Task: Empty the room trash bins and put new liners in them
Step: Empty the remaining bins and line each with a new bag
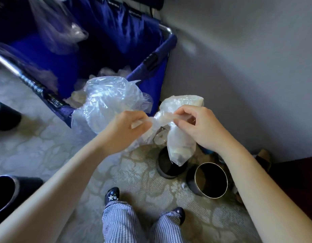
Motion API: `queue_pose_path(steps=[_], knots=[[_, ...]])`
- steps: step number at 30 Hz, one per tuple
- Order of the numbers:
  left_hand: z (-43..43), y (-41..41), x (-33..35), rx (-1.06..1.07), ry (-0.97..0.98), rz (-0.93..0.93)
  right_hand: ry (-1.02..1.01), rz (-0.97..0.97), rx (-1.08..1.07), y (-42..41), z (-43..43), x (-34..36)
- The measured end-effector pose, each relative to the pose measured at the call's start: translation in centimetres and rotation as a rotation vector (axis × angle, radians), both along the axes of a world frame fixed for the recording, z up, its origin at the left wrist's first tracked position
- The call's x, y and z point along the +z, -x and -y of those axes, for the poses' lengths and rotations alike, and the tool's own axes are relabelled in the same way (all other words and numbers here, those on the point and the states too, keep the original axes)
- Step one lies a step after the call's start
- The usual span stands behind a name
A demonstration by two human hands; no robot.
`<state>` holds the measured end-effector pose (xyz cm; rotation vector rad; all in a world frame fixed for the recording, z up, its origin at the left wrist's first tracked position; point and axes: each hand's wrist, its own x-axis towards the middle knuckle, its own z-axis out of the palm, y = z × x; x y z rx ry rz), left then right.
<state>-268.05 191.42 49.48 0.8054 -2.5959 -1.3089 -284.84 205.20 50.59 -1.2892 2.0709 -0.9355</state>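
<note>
Gripping, left hand: fingers curl round the left end of the twisted neck of a thin plastic liner.
right hand: fingertips and thumb pinch the other end of the same twist, and the two hands are near each other without touching.
liner: filmy, translucent and creased, it sags below the right hand as a long soft pouch with pale lumps inside. Its bottom hangs over the mouth of a bin.
loose film: a puffed, glossy, wrinkled billow of clear plastic lies beyond the left hand, at the near corner of the cart. Whether it belongs to the same liner cannot be told.
cart: deep blue woven fabric is slung on a shiny metal tube frame, with more crumpled clear bags in its bottom.
dark bin: round and black, it stands on the carpet directly under the pouch, which partly hides it.
rimmed bin: a round bin with dark walls, a bright metal rim and a bare black inside, just beside the dark bin on its right.
carpet: pale, short-piled, with a raised flower-like pattern.
wall: smooth, matt grey.
trousers: soft cloth with fine blue-and-white stripes, above dark clogs studded with star charms.
</note>
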Motion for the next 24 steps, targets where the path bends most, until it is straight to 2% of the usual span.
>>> queue_pose_path(steps=[11, 15, 20, 24], knots=[[14.9, -11.3, 5.3, 0.088, 0.246, -0.09, 0.141, 0.068, 0.073, -10.5, 15.5, 6.0], [20.6, -15.1, 6.4, 0.003, 0.381, -0.08, 0.203, 0.142, 0.049, -13.9, 21.2, 6.6], [26.2, -17.7, 7.3, 0.046, 0.465, 0.007, 0.192, 0.198, 0.023, -16.3, 27.5, 6.9], [29.8, -17.3, 6.5, 0.142, 0.433, -0.003, 0.129, 0.255, -0.002, -16.9, 32.0, 5.5]])
